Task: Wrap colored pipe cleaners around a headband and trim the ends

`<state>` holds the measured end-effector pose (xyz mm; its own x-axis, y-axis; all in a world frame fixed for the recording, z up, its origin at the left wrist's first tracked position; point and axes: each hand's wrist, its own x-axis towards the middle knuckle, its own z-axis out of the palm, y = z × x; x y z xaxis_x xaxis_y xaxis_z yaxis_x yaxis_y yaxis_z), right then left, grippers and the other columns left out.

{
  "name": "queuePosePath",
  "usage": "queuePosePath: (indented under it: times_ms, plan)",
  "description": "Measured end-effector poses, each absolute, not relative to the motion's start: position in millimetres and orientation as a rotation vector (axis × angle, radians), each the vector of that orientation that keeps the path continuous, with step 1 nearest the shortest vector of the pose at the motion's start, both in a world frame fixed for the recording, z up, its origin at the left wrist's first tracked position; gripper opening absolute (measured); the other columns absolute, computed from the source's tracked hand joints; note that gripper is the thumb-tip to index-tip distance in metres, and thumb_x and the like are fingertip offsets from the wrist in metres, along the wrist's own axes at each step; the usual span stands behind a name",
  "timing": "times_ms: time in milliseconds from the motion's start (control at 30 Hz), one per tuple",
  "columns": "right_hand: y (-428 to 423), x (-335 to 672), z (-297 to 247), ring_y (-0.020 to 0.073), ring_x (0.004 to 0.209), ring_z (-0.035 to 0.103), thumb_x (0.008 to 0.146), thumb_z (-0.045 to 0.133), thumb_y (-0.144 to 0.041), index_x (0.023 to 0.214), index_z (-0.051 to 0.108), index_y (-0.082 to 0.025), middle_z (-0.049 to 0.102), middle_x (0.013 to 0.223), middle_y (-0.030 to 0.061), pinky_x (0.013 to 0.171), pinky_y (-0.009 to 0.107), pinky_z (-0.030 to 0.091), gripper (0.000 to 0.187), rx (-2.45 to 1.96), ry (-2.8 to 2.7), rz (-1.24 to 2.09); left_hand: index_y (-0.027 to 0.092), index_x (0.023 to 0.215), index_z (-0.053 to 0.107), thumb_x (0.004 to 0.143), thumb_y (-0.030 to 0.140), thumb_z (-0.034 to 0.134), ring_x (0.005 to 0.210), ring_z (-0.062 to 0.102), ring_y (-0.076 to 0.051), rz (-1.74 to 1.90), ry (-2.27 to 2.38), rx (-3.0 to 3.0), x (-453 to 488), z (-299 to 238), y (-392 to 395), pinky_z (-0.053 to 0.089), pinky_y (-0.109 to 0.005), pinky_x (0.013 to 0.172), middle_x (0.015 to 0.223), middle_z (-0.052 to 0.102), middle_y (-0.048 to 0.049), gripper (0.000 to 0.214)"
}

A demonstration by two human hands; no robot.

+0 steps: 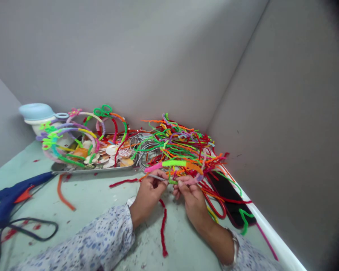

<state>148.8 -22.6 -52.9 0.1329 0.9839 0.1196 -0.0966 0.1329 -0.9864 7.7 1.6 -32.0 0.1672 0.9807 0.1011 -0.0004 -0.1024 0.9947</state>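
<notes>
A headband [173,163] wrapped in pink, lime, orange and purple pipe cleaner arches over both my hands. My left hand [150,194] is closed on its bare grey end, with thumb and fingers pinched together. Close by, my right hand [192,199] pinches a short green pipe cleaner [173,181] between thumb and finger, and the pale pink part of the band lies along its fingers. The green piece spans the small gap between the two hands. A red pipe cleaner [164,233] lies on the table below them.
Behind my hands spreads a heap of coloured pipe cleaners [180,139] beside bare wire hoops [147,150]. Finished headbands [94,131] stand on a metal tray [93,170]. A blue glue gun [17,190] lies left, a phone [231,207] right, and a blue-lidded bottle [38,113] at the back.
</notes>
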Motion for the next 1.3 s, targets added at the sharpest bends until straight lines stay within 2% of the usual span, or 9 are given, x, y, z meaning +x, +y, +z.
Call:
queuePosePath:
  times_ms: [233, 633, 733, 900, 1033, 1167, 1300]
  plan:
    - [-23.4, 149.8, -51.9, 0.0142, 0.057, 0.057, 0.086, 0.057, -0.046, 0.086, 0.059, -0.018, 0.062, 0.065, -0.0002, 0.056, 0.026, 0.046, 0.029, -1.096, -1.131, 1.064, 0.016, 0.085, 0.062, 0.081, 0.024, 0.055, 0.07, 0.055, -0.014, 1.129, 1.04, 1.503, 5.9, -33.5, 1.7, 0.041, -0.023, 0.063, 0.072, 0.061, -0.0012, 0.012]
    - [-22.5, 148.4, -47.5, 0.0141, 0.054, 0.056, 0.083, 0.061, -0.047, 0.084, 0.06, -0.017, 0.063, 0.064, 0.0003, 0.054, 0.026, 0.046, 0.03, -1.132, -1.059, 1.064, 0.014, 0.091, 0.069, 0.083, 0.022, 0.056, 0.077, 0.064, -0.017, 1.142, 1.04, 1.525, 7.3, -33.8, 0.5, 0.049, -0.026, 0.072, 0.081, 0.071, -0.0059, 0.017]
    - [-23.0, 148.1, -47.8, 0.0147, 0.054, 0.056, 0.08, 0.062, -0.048, 0.078, 0.061, -0.017, 0.062, 0.062, 0.0009, 0.054, 0.027, 0.045, 0.032, -1.165, -1.034, 1.06, 0.015, 0.091, 0.07, 0.085, 0.022, 0.054, 0.079, 0.064, -0.017, 1.133, 1.044, 1.594, 7.8, -33.4, 0.2, 0.049, -0.027, 0.074, 0.083, 0.072, -0.0058, 0.018]
    - [-23.1, 148.5, -50.3, 0.0147, 0.055, 0.054, 0.08, 0.061, -0.051, 0.068, 0.061, -0.017, 0.061, 0.06, 0.0014, 0.057, 0.028, 0.045, 0.036, -1.18, -1.026, 1.1, 0.015, 0.08, 0.068, 0.085, 0.02, 0.053, 0.071, 0.06, -0.016, 1.157, 1.129, 1.685, 8.2, -30.2, -2.6, 0.046, -0.025, 0.065, 0.075, 0.067, -0.0036, 0.016]
    - [-23.1, 149.2, -48.7, 0.0148, 0.056, 0.054, 0.081, 0.06, -0.051, 0.074, 0.061, -0.018, 0.062, 0.063, 0.0014, 0.056, 0.028, 0.045, 0.034, -1.126, -1.063, 1.087, 0.017, 0.074, 0.067, 0.082, 0.013, 0.051, 0.072, 0.058, -0.015, 1.212, 1.137, 1.802, 7.1, -27.5, -5.0, 0.043, -0.025, 0.068, 0.075, 0.064, -0.0024, 0.018]
    - [-23.2, 149.4, -48.3, 0.0152, 0.055, 0.055, 0.083, 0.058, -0.049, 0.085, 0.06, -0.018, 0.061, 0.062, 0.0, 0.054, 0.027, 0.045, 0.031, -1.074, -1.085, 1.067, 0.019, 0.085, 0.071, 0.079, 0.009, 0.049, 0.077, 0.058, -0.017, 1.213, 1.143, 1.857, 6.4, -25.9, -6.0, 0.044, -0.027, 0.072, 0.08, 0.065, -0.0032, 0.025]
    - [-23.1, 149.3, -49.0, 0.0149, 0.055, 0.054, 0.084, 0.058, -0.048, 0.082, 0.06, -0.018, 0.06, 0.062, 0.0002, 0.055, 0.027, 0.045, 0.03, -1.096, -1.087, 1.067, 0.018, 0.084, 0.071, 0.079, 0.01, 0.05, 0.073, 0.058, -0.016, 1.213, 1.165, 1.848, 7.3, -24.0, -6.2, 0.044, -0.026, 0.068, 0.079, 0.063, -0.0027, 0.024]
